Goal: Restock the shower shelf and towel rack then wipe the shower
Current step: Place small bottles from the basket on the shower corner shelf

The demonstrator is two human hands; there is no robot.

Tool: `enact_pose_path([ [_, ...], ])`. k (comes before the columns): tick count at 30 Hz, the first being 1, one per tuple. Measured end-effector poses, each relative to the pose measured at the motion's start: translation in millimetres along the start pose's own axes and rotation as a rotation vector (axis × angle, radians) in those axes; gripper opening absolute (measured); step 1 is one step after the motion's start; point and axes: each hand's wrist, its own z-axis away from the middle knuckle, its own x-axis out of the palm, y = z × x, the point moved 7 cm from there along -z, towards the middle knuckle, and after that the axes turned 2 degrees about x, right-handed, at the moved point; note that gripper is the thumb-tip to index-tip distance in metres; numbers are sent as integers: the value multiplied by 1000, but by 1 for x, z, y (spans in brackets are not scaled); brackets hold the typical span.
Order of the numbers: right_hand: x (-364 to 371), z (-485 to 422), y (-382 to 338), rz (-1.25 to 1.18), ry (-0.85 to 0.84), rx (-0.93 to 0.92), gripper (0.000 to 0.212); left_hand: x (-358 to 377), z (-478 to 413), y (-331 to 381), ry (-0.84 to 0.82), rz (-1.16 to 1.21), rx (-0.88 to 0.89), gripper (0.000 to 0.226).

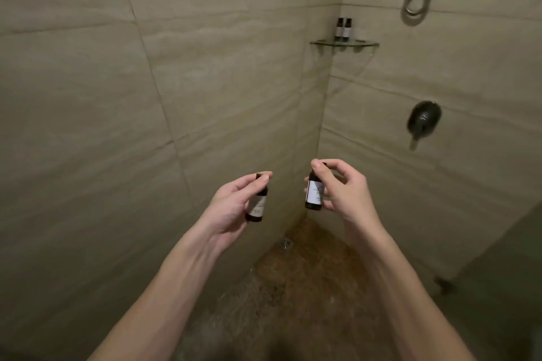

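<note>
The left hand [234, 202] grips one small dark bottle [257, 203] and the right hand [343, 187] pinches another bottle [314, 192], both held nearly upright with caps up, leaning slightly right. Two more bottles [343, 29] stand upright, side by side, on the glass corner shelf [344, 44] well above. Beige tiled walls [205, 67] meet over a brown speckled floor [308, 272] with a drain [286, 243].

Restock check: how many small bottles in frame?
4. Left bottle in left hand; right bottle in right hand; shelf pair side by side on the shelf. Others may hide behind the pair.
</note>
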Motion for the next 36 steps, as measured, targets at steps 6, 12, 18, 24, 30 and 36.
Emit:
enact_pose_path([
  [6, -3, -129, -41, 38, -85, -31, 21, 40, -112, 49, 5, -111, 89, 32],
  [12, -11, -229, -60, 70, -105, -35, 17, 67, -217, 78, -22, -151, 109, 41],
  [18, -10, -331, -65, 87, -62, 3, 18, 92, -340, 117, -114, -209, 185, 29],
  [24, -5, -421, -82, 73, 42, 33, 19, 130, -453, 165, -264, -231, 265, 18],
  [30, -15, -491, -122, 13, 162, 4, 22, 180, -538, 204, -405, -137, 223, 16],
  [36, -38, -552, -141, -7, 257, -28, 19, 234, -602, 218, -474, -80, 187, 16],
])
